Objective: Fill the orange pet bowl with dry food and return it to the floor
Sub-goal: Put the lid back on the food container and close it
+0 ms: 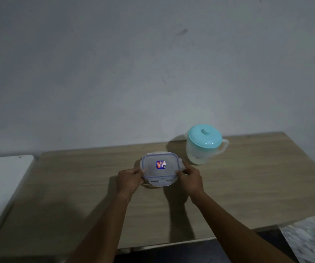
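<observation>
Both forearms reach out from the near edge of the bench [73, 188], and the left grip [131, 179] and right grip [189, 179] meet on one object: a clear box [152, 172] with a blue-sealed snap lid and a small printed label [160, 165]. The box sits squarely between them. Each grip is closed on it, fingers curled over the side edge nearest to it and thumbs on the near corners. Holding it from two opposite sides keeps the box steady on the bench, which I take to be preparation for working the lid loose; the latch flaps on the far side and the right grip's side seem to stand out from the lid, though I cannot be sure they are released.

Just under the left grip's fingertips a tan curved edge [148, 186] shows beneath the box. It may be a rim of something, but too little is visible to name it. The orange pet bowl itself is nowhere clearly in view, so the filling has presumably not begun, and the box probably holds the dry food, though its contents cannot be seen.

Beyond the right grip, apart from the box, stands a translucent jug [198, 154] with a teal lid [205, 136], handle turned away from both grips. Well outside the left grip lies a white surface [0, 186].
</observation>
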Tool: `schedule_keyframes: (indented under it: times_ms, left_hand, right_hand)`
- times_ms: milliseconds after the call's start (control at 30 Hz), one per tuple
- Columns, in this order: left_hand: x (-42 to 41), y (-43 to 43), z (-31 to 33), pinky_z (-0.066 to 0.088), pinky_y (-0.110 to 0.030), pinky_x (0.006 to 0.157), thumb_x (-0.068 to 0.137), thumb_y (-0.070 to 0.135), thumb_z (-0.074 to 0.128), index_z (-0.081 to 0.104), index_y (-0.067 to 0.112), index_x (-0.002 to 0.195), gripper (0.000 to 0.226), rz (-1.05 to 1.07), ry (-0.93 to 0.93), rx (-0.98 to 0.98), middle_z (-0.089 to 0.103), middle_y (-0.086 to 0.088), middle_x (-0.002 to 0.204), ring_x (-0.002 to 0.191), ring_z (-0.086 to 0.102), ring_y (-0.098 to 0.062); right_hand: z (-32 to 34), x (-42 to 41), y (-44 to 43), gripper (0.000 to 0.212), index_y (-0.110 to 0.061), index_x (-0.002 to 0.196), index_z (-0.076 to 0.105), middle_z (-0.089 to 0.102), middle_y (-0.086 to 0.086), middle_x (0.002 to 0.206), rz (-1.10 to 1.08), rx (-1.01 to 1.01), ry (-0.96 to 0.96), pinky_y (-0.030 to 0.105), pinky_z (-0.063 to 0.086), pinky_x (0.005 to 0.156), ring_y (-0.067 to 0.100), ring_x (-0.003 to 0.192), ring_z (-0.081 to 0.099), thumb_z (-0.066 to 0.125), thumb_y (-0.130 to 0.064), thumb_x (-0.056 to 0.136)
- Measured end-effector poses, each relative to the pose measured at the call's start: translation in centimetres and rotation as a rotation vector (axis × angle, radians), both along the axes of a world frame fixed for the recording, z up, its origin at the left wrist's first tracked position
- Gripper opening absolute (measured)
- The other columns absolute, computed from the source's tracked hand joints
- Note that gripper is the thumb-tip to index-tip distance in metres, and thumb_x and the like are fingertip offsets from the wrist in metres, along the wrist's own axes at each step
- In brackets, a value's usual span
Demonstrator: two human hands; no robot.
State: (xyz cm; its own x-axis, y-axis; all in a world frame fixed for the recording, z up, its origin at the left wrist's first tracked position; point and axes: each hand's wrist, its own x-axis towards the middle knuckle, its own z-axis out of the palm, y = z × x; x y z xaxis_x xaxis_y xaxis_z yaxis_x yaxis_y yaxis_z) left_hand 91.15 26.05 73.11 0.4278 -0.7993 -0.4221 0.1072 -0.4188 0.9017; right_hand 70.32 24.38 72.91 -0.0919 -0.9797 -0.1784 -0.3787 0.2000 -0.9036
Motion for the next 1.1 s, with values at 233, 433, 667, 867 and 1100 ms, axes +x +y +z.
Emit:
schedule_keyframes:
  times_ms: [233,433,667,867,1100]
  left_hand:
    - [-0.4,1.3,1.1,0.062,-0.045,0.075,0.085,0.008,0.069,0.076,-0.001,0.096,0.016,-0.013,-0.056,0.044,0.072,-0.014,0.064,0.065,0.073,-0.032]
    - [-0.1,0.9,1.7,0.061,-0.038,0.063,0.082,0.006,0.069,0.071,0.004,0.073,0.009,-0.005,-0.002,0.105,0.071,-0.026,0.075,0.054,0.067,-0.025]
    - [-0.1,0.9,2.6,0.059,-0.028,0.061,0.087,0.014,0.070,0.066,0.006,0.080,0.012,-0.036,0.078,0.181,0.072,-0.017,0.081,0.064,0.068,-0.023]
    - [0.1,1.3,3.5,0.059,-0.038,0.073,0.087,0.020,0.070,0.073,0.003,0.097,0.020,-0.130,-0.086,0.191,0.074,-0.014,0.087,0.069,0.069,-0.023]
    - [1.3,-0.4,4.6,0.043,-0.038,0.107,0.048,0.050,0.090,0.029,0.019,0.153,0.125,-0.645,-0.638,0.036,0.037,-0.001,0.154,0.138,0.043,-0.023]
  right_hand:
    - [1.1,0.7,1.4,0.046,-0.019,0.146,0.057,0.069,0.007,0.132,0.040,0.083,-0.029,0.049,0.054,0.100,0.028,0.118,0.065,0.061,-0.019,0.100]
    - [1.3,0.3,0.0,0.041,-0.012,0.137,0.064,0.073,0.013,0.121,0.045,0.136,-0.049,0.044,0.056,0.096,0.028,0.106,0.068,0.062,-0.007,0.096]
    - [0.2,0.5,-0.1,0.033,-0.013,0.129,0.070,0.074,0.011,0.119,0.037,0.182,-0.083,0.049,0.054,0.100,0.029,0.108,0.068,0.059,-0.011,0.098]
    - [0.5,0.5,-0.5,0.041,-0.013,0.140,0.061,0.070,0.012,0.128,0.153,0.186,0.148,0.044,0.054,0.098,0.028,0.113,0.065,0.053,-0.026,0.103]
    - [3.2,-0.7,-3.4,0.114,-0.017,0.158,0.032,0.042,0.012,0.155,0.530,0.002,0.414,0.040,0.042,0.112,0.029,0.142,0.043,0.091,-0.043,0.063]
